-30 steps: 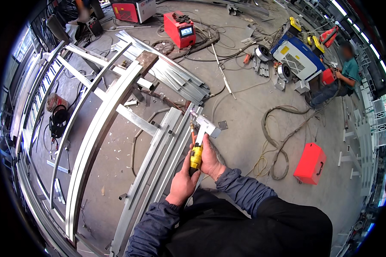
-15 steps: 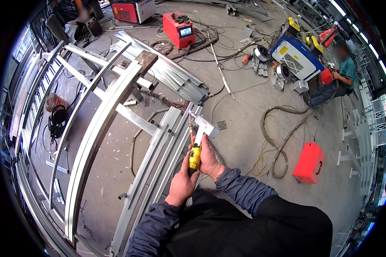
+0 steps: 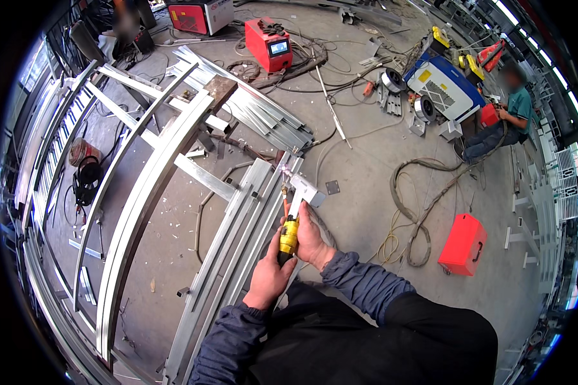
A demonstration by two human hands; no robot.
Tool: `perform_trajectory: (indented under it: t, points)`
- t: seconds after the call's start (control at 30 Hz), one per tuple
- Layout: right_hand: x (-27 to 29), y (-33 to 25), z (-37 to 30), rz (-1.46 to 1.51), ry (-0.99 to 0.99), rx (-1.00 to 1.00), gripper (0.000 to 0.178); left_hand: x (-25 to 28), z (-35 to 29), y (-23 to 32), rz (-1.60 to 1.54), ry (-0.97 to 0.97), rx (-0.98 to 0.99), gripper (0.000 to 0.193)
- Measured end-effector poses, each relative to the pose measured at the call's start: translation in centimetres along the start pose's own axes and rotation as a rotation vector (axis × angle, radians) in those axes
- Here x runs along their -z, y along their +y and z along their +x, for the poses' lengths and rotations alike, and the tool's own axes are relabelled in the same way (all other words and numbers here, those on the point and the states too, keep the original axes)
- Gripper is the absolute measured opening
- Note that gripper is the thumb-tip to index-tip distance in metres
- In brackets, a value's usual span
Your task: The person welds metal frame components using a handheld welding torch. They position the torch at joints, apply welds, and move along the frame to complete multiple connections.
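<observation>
A handheld welding torch [image 3: 306, 190] with a pale, pistol-like head is held up in front of my chest, nozzle toward the upper left. A faint pinkish glow shows at its tip, close to the ends of the long metal tubes. My left hand [image 3: 268, 280] is closed round the torch's lower end, by the yellow taped section [image 3: 289, 235] and the black part below it. From the right, my right hand [image 3: 313, 240] wraps the handle just under the head. An orange hose [image 3: 286, 204] runs beside the handle. My palms hide part of the grip.
On my left lies a large curved metal frame [image 3: 135, 212], with straight metal tubes [image 3: 225, 256] beside it. Ahead stands a red machine with a screen [image 3: 270, 46] among cables. A red box [image 3: 462, 245] and coiled hose [image 3: 417, 218] lie right; beyond, a person [image 3: 510, 115] sits holding something red.
The torch and both hands have shifted slightly left, with the head dipping a little. My grip is the same. At the far upper left, a blurred person has moved slightly.
</observation>
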State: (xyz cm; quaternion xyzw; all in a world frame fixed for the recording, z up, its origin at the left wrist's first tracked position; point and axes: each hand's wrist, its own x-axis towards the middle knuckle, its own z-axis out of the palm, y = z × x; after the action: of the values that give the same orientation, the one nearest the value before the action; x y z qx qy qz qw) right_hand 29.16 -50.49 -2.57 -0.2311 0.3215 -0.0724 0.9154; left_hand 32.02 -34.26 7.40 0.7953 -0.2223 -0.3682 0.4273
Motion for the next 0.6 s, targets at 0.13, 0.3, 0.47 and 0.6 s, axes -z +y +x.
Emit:
perform_trajectory:
  t: [0.13,0.3,0.47,0.6]
  points:
    - [-0.9,0.9,-0.1,-0.006,0.006,-0.001,0.051,1.9,-0.8,0.7,0.105,0.005,-0.022,0.111]
    - [-6.0,2.0,-1.5,-0.201,-0.062,0.062,0.040,4.5,-2.3,-0.3,0.376,0.195,-0.015,0.106]
    - [-9.5,3.1,1.6,-0.535,-0.014,0.232,0.047,7.2,-0.5,-1.3,0.018,0.238,0.043,0.098]
    - [-10.3,4.1,3.4,-0.611,0.034,0.233,0.047,8.4,1.9,-6.1,-0.252,0.162,0.046,0.095]
